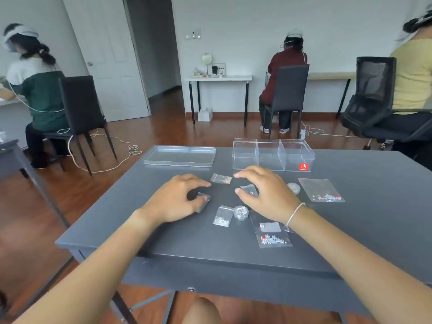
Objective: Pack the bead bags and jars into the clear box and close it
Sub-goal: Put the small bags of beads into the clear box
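The clear box (273,155) with three compartments stands open at the table's far side; its lid (180,155) lies flat to the left. My left hand (174,199) pinches a small clear bag (203,201) on the table. My right hand (266,195) curls over another small bag (249,190), fingers touching it. A small bag (221,178) lies between the hands and the box. Nearer me are a bead bag (222,216), a round jar (240,212) and a larger bead bag (272,233). At right lie a second jar (294,187) and a large bead bag (323,190).
The dark grey table (362,225) has its front edge near me. Three people sit or stand at other desks behind, with black chairs (80,106) and white cables on the wooden floor.
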Demonstrator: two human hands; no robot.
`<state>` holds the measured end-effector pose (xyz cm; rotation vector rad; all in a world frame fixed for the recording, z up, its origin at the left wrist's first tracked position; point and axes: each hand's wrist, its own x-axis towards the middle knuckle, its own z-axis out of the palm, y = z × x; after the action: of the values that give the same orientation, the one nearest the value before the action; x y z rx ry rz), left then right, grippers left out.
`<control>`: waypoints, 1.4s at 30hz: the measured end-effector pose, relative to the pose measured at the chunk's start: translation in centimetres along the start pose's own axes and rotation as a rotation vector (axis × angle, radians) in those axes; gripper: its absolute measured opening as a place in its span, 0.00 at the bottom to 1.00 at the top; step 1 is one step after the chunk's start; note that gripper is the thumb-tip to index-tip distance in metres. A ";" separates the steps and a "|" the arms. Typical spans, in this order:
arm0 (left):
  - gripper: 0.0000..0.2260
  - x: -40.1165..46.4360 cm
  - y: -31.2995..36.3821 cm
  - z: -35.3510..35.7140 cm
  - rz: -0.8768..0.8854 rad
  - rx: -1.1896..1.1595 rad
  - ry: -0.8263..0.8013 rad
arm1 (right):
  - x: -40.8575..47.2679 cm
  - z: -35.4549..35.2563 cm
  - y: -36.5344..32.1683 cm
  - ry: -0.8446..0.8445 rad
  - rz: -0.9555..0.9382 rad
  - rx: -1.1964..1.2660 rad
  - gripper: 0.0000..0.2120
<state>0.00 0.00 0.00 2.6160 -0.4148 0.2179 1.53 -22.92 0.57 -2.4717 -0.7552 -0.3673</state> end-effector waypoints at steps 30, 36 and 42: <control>0.05 2.5 -0.6 -0.2 -0.016 -0.356 0.117 | 9.0 3.5 1.3 -0.339 -0.065 -0.061 0.11; 0.05 5.6 1.1 -1.1 -0.011 -0.522 0.266 | 8.5 0.6 2.8 -0.193 -0.011 0.175 0.08; 0.08 10.6 2.7 -1.1 0.000 -0.596 0.390 | 8.5 -2.5 5.2 0.190 0.088 0.387 0.08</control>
<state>9.02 -4.44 4.56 1.9330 -0.2853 0.5082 11.19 -24.27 3.85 -2.0663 -0.5745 -0.3769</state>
